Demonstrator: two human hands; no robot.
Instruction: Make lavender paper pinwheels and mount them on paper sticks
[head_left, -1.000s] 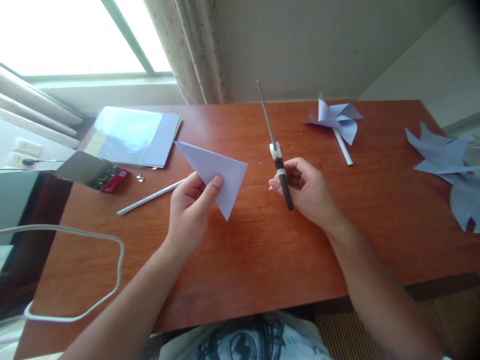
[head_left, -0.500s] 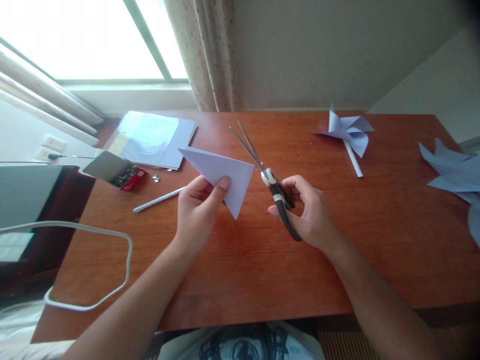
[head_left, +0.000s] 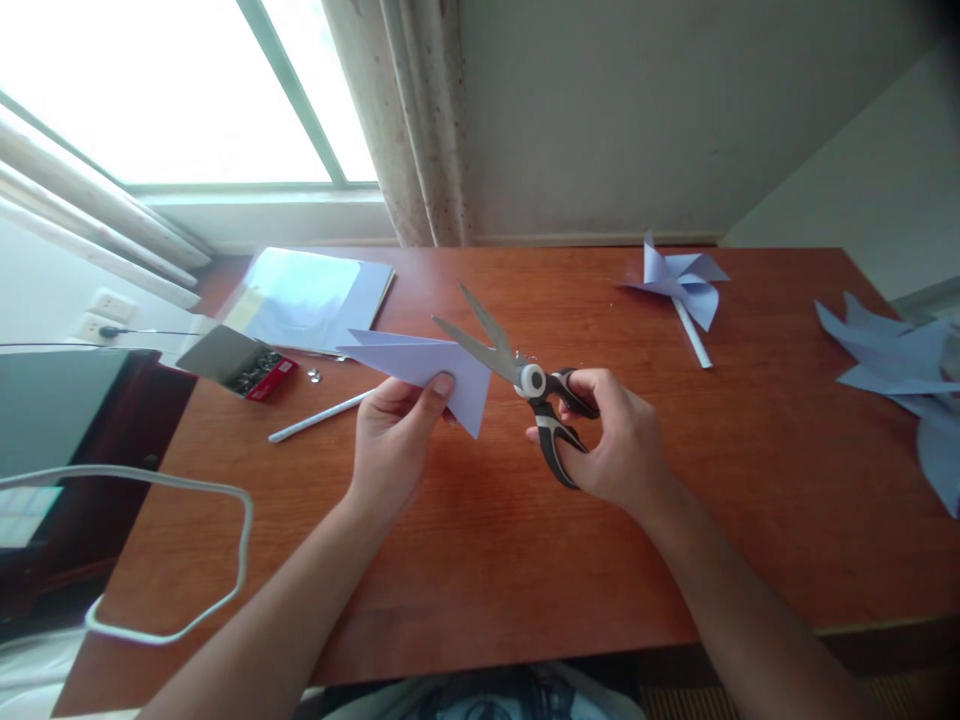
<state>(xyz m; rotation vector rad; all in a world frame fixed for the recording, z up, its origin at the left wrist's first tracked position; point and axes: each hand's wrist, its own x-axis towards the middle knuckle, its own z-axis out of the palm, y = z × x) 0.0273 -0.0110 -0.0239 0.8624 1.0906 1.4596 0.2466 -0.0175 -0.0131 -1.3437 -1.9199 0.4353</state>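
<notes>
My left hand [head_left: 397, 430] pinches a folded sheet of pale paper [head_left: 465, 385], its thumb on top and its other fingers underneath. The paper is a triangle whose layers part a little at the upper left. In my right hand [head_left: 619, 430] are scissors [head_left: 532, 382] with black and white handles. Their blades are spread apart and point up and to the left. One blade overlaps the paper's upper right corner in view; whether it touches the paper I cannot tell. Behind my left hand a thin white paper stick [head_left: 315, 418] lies on the table.
A finished paper pinwheel [head_left: 686, 285] on a white stick lies at the back right, and more cut paper [head_left: 892, 350] at the right edge. A red box of small metal pieces [head_left: 262, 375] stands open at left, near a stack of paper [head_left: 300, 295]. A white cable [head_left: 244, 540] loops at front left.
The scissors have turned so their blades show flatter and wider apart, and they have moved left to the paper's corner. The paper has tilted, its layers now parting. The camera view has shifted slightly.
</notes>
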